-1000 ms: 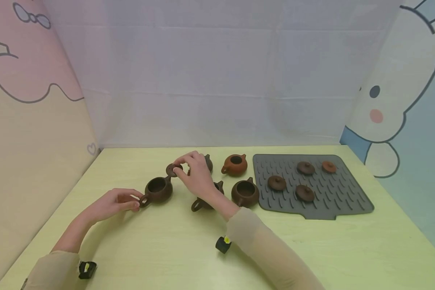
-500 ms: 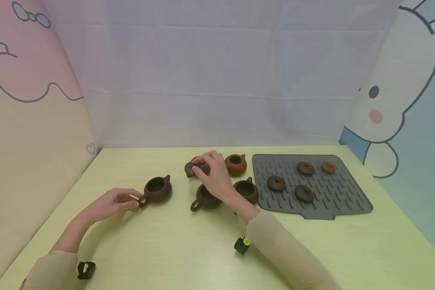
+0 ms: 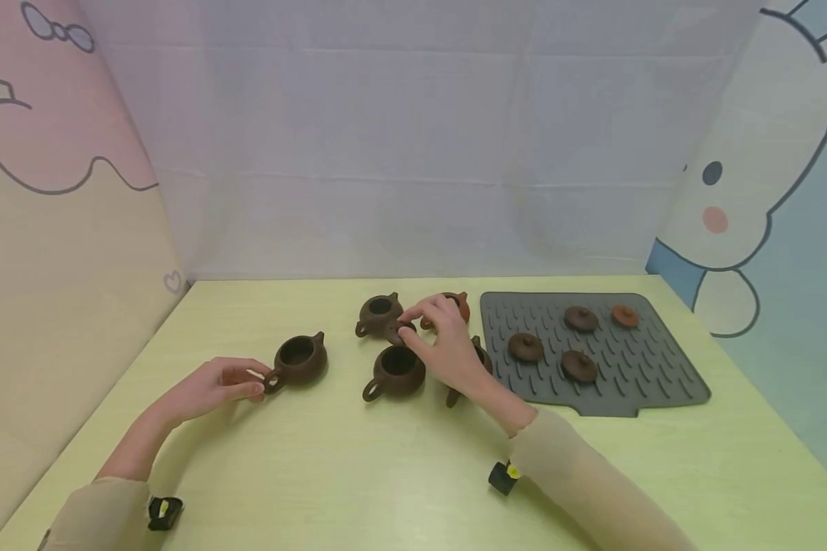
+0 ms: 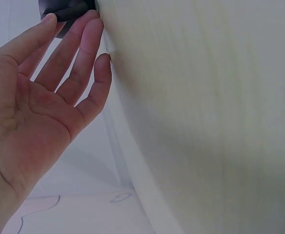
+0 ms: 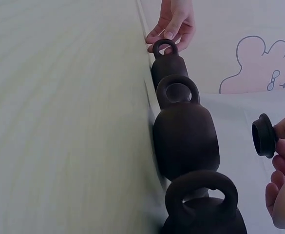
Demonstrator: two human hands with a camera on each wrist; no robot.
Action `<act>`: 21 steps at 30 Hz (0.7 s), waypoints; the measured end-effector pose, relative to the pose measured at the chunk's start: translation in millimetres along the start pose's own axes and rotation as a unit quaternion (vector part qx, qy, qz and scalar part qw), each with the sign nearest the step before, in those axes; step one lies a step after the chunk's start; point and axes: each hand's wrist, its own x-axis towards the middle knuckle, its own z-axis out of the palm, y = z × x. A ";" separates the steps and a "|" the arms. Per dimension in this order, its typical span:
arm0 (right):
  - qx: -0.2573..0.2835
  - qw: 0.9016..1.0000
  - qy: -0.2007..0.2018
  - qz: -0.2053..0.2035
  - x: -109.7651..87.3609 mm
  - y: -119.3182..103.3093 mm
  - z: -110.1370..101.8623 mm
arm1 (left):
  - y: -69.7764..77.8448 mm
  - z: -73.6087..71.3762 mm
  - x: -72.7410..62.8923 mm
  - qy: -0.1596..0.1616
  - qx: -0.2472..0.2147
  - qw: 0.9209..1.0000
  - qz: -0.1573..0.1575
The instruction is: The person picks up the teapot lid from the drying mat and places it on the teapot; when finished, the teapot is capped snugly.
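My left hand point(image 3: 251, 380) lies on the table, its straight fingers point(image 4: 86, 36) touching the handle of a lidless dark brown teapot point(image 3: 302, 358). My right hand point(image 3: 413, 321) pinches a small dark brown lid point(image 3: 395, 333) point(image 5: 264, 135) by its knob, held just above the table between two open dark teapots, the back one point(image 3: 379, 311) and the middle one point(image 3: 396, 372). Behind this hand an orange teapot point(image 3: 458, 302) and another dark teapot point(image 3: 481, 353) are partly hidden.
A grey ribbed mat point(image 3: 655, 375) lies at the right with several teapot lids on it, one of them orange point(image 3: 624, 316). Cartoon-printed panels wall the yellow-green table point(image 3: 358, 474) on three sides.
My right hand has carried the lid to the right, from above the left teapot to beside the back and middle teapots. The left hand has stayed at the handle.
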 end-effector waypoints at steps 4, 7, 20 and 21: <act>-0.001 1.000 0.003 -0.001 -11.2 4.6 -11.2 | -1.0 0.7 1.4 0.002 0.005 1.000 0.002; -0.009 1.000 0.002 0.001 -19.5 8.0 -18.2 | 0.1 -0.2 0.2 0.000 0.004 1.000 0.002; -0.045 0.999 0.004 0.012 -45.7 19.1 -49.2 | 1.7 -0.5 -0.7 -0.006 -0.002 1.000 0.005; -0.045 0.999 0.004 0.011 -48.2 20.0 -52.4 | 1.7 -0.5 -0.5 -0.006 -0.002 1.000 0.003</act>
